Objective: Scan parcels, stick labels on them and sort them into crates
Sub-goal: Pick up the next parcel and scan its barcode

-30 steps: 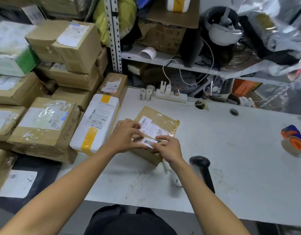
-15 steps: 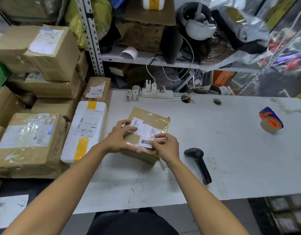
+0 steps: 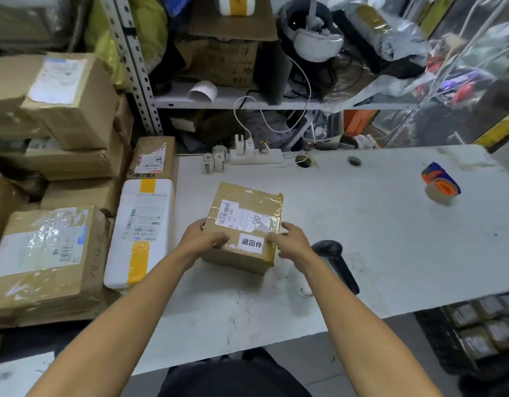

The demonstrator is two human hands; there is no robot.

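A small brown cardboard parcel (image 3: pixel 247 202) sits on the white table (image 3: pixel 376 239) in front of me. Its top carries a shipping label and, near the front edge, a small white sticker (image 3: pixel 251 242) printed in black characters. My left hand (image 3: pixel 200 239) grips the parcel's left front corner, fingers over the top. My right hand (image 3: pixel 290 242) holds the right front corner, fingers curled along the side. A black handheld scanner (image 3: pixel 335 262) lies on the table just right of my right hand.
Cardboard parcels (image 3: pixel 46 265) and a white foam box (image 3: pixel 141 233) are stacked at the left. A tape dispenser (image 3: pixel 441 186) lies far right. Label rolls (image 3: pixel 213 161) and a power strip (image 3: pixel 256 156) sit at the table's back edge. A dark crate (image 3: pixel 476 339) stands lower right.
Both hands moved off the small sticker to the parcel's front corners. The sticker now lies flat and fully visible on the top. The view shifted right.
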